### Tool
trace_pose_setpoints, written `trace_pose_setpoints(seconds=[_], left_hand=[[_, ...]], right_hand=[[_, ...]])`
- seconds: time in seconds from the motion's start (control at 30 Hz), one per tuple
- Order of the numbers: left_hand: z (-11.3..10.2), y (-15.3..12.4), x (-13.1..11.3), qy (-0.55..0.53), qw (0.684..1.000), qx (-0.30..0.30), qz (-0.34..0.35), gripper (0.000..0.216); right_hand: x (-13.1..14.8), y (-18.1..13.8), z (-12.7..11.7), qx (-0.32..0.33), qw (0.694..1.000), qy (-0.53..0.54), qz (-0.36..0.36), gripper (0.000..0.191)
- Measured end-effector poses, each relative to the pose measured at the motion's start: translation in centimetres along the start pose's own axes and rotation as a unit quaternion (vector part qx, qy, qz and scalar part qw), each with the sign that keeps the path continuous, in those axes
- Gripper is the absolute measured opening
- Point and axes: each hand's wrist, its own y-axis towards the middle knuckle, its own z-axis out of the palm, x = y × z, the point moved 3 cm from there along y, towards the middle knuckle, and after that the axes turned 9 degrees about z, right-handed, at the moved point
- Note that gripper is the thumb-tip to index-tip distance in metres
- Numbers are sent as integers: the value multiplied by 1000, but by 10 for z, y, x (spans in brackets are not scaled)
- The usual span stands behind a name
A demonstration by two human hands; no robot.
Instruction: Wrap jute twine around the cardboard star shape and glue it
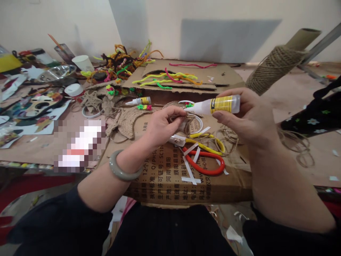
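My right hand (pixel 241 119) grips a glue bottle (pixel 222 105) with a yellow label, held almost level with its white nozzle pointing left. The nozzle tip meets the fingertips of my left hand (pixel 166 124), which are pinched together; what they hold is mostly hidden. Brown twine and a white ring (pixel 198 124) show just behind and beside those fingers. Below the hands lie scissors (pixel 204 151) with one yellow and one red handle, among white paper strips (pixel 190 170). A crescent covered in twine (pixel 129 122) rests left of my left hand.
A printed cardboard sheet (pixel 160 177) lies under the work. Behind are a second glue bottle (pixel 138 101), colourful pipe cleaners (pixel 170 78) and a paper cup (pixel 83 64). A twine roll (pixel 277 67) stands at right, near a black patterned item (pixel 314 113). A metal bowl (pixel 57 73) sits left.
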Motion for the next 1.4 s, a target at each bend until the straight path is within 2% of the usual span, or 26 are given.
trace_pose_setpoints(seconds=[0.2,0.4,0.57,0.7,0.8,1.07,1.4], left_hand=[[1,-2,0,-18,1000,16,-15,7],[-2,0,3,-59,996,-14,-61,10],[3,1,11,-107,988,-7,-113,29],[5,1,14,-118,985,-14,-127,31],[9,-1,15,-138,979,5,-148,30],[10,-2,13,-155,976,11,-153,31],[11,-4,14,-156,976,1,-150,33]], right_hand=[[3,-2,3,7,999,41,-6,37],[2,-6,6,-7,999,47,-6,38],[-1,-7,7,-22,1000,8,-20,35],[-3,-8,7,-19,999,-29,-38,32],[-5,-8,7,-22,999,-22,-27,34],[-9,-6,12,7,999,44,-19,41],[-10,-8,8,-40,998,24,-30,31]])
